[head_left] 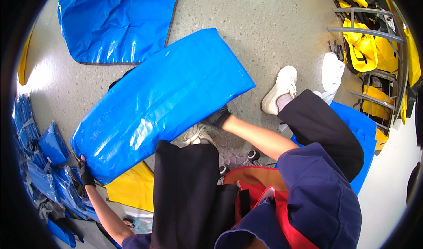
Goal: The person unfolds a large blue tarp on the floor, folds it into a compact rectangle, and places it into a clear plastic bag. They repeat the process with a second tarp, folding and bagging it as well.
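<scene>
A long, folded, glossy blue tarpaulin sheet [163,90] stretches slantwise in front of me. At its near left corner my left hand [85,172], in a dark fingerless glove, is closed on the edge. My right hand [217,117], in a black glove, reaches to the sheet's near edge, right of its middle. The fingers of that hand are hidden under the sheet. Beyond lies a second blue sheet [119,22], flat on the floor with creases and a dark-bound edge. Part of a yellow sheet [132,189] shows below the folded one.
Several plastic-wrapped blue packs [44,169] are piled at the left. A grey metal rack [370,33] with yellow bags [361,46] stands at the right. Near my legs are a red-edged seat [255,176], casters [252,155], a blue sheet [368,134] and a white cloth [331,74].
</scene>
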Tool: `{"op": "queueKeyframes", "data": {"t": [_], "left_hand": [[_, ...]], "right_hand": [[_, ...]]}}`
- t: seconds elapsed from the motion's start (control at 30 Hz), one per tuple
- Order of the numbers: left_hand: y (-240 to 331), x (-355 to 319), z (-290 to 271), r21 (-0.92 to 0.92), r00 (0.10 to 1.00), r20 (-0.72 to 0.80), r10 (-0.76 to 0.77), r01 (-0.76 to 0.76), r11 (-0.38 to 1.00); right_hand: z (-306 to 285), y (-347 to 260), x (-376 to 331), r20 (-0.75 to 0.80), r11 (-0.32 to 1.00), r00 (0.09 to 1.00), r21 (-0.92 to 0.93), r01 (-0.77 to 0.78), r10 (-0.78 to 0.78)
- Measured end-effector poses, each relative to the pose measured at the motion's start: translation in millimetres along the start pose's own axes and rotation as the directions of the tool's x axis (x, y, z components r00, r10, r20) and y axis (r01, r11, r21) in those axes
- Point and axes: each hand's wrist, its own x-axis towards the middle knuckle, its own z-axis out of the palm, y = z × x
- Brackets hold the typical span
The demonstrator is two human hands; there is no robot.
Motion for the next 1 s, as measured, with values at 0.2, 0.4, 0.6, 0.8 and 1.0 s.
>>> {"op": "queueKeyframes", "data": {"t": [0.2,0.4,0.6,0.8,1.0], "left_hand": [[-24.8,30.6,-18.5,0.22,0.994,-0.092,0.056,-0.035,0.975],[-47.6,60.9,15.1,0.255,0.981,-0.152,-0.118,0.154,0.955],[-57.9,66.2,31.4,0.382,0.981,-0.194,-0.003,0.079,0.921],[-11.4,75.6,42.7,0.682,0.955,-0.139,0.263,-0.101,0.725],[60.9,32.5,128.0,0.535,0.963,0.054,0.262,-0.25,0.807]], "right_hand": [[6.9,72.7,6.0,0.068,0.97,0.97,-0.081,-0.228,0.234],[3.1,74.8,-17.7,0.224,0.963,0.938,-0.002,-0.27,0.263],[-100.5,-2.3,7.1,0.874,0.985,0.458,0.174,0.016,-0.162],[-41.7,57.4,28.6,0.487,0.855,0.769,-0.499,-0.144,0.414],[-60.1,132.5,-48.1,0.267,0.857,0.873,-0.442,-0.264,0.407]]}}
